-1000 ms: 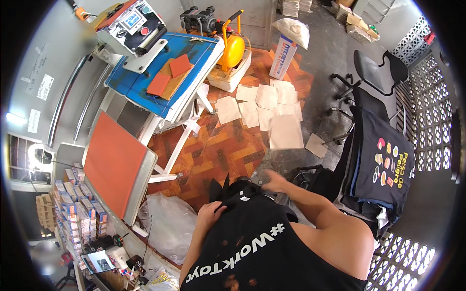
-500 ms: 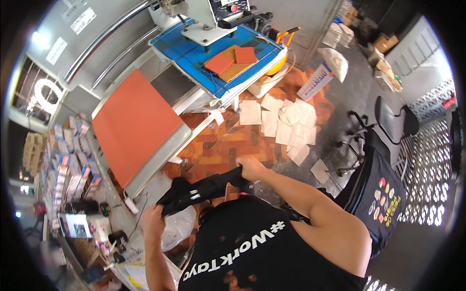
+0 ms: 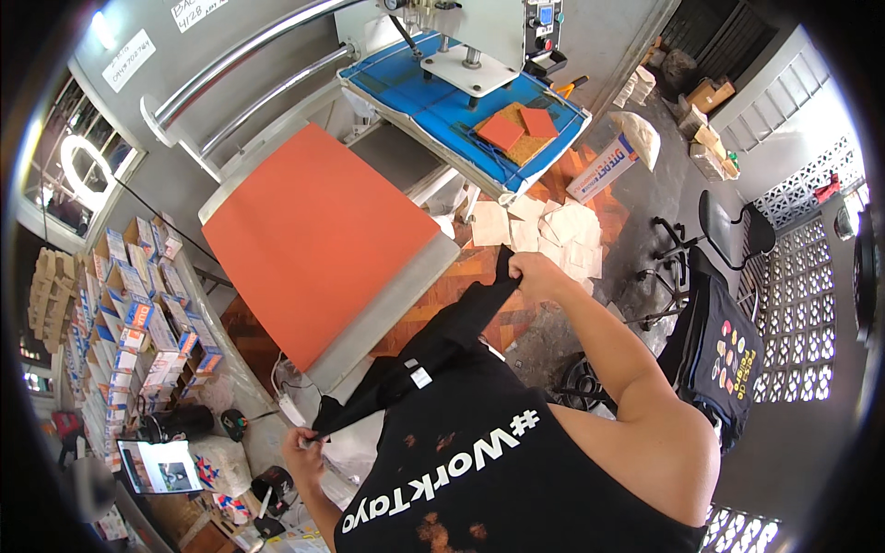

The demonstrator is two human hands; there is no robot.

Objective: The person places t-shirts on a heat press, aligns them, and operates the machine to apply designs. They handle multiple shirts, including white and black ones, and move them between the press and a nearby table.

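A black shirt point(image 3: 441, 334) with a small white neck label hangs stretched between my two hands, in front of my body. My left hand point(image 3: 304, 453) is closed on one end of it, low and to the left. Farther forward and to the right, my right hand point(image 3: 535, 273) grips the other end. The near edge of the heat press's orange pad point(image 3: 318, 244) lies just beyond the shirt, on a grey bed. Folds hide part of the shirt.
Behind the pad stands a press with a blue platform point(image 3: 433, 101) bearing small orange pads point(image 3: 501, 132). Paper sheets point(image 3: 553, 230) lie on the floor. Stacked boxes point(image 3: 138, 304) and a laptop point(image 3: 159, 465) are at left; black garments point(image 3: 714, 350) drape a chair at right.
My hands have spread farther apart, the right one moving forward and right, and the shirt is now opened out more. The pad appears closer as my view has shifted.
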